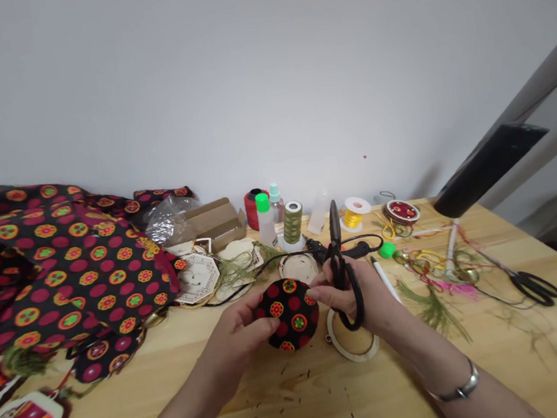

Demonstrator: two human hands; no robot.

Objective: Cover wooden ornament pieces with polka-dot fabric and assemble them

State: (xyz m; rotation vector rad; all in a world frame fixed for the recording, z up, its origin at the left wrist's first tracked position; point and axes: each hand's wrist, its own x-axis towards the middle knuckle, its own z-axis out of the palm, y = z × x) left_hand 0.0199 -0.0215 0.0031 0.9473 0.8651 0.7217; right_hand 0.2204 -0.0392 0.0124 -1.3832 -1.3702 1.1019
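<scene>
Spreading over the worktop's (106, 416) far left, dark floral fabric (72, 273) is lying heaped beside an octagonal wooden piece (196, 276) and an open cardboard box (214, 221). Toward the middle, the left hand (240, 334) is pinching the left edge of a round floral fabric piece (291, 316), which both hands are holding above the worktop. Behind it, an olive thread cone (293, 224) is standing. The right hand (368, 286) is gripping the piece's right edge while also carrying black scissors (335, 256), their blades pointing upward. Below, a wooden ring (360, 357) is lying flat. Farther right, other scissors (516, 278) are resting near tangled cords (428, 262).
</scene>
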